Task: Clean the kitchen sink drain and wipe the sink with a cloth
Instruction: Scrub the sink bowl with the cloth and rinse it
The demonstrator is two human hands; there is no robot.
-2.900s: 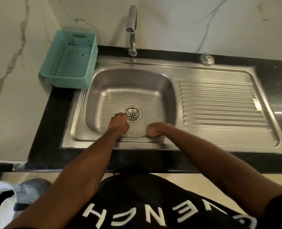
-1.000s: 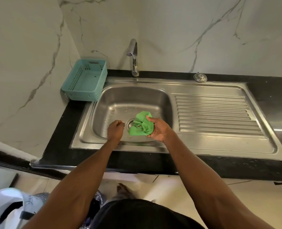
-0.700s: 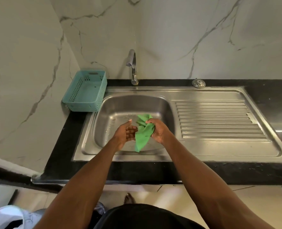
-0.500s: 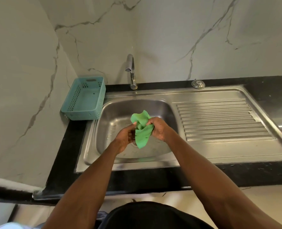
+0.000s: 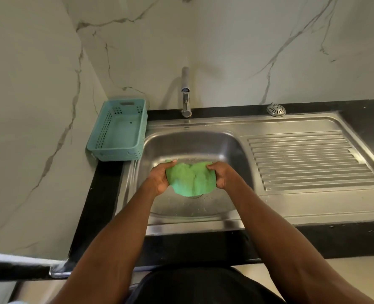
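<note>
Cloth (image 5: 191, 179), green, stretched flat between both hands above the sink (image 5: 194, 145) basin. Left hand (image 5: 159, 176) pinching its left edge, right hand (image 5: 222, 175) gripping its right edge, forearms reaching forward. Tap (image 5: 185, 93) beyond the hands; teal basket (image 5: 119, 130) beyond the left hand. No readable writing anywhere.

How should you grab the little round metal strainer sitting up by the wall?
Probably from straight above. The strainer lies dome-side up on the black counter behind the draining ridges, close to the wall, so a sideways reach from behind looks blocked. Its rim sits low against the counter; pinching the raised slotted dome between fingertips seems easiest. Both hands currently hold the green cloth.
</note>
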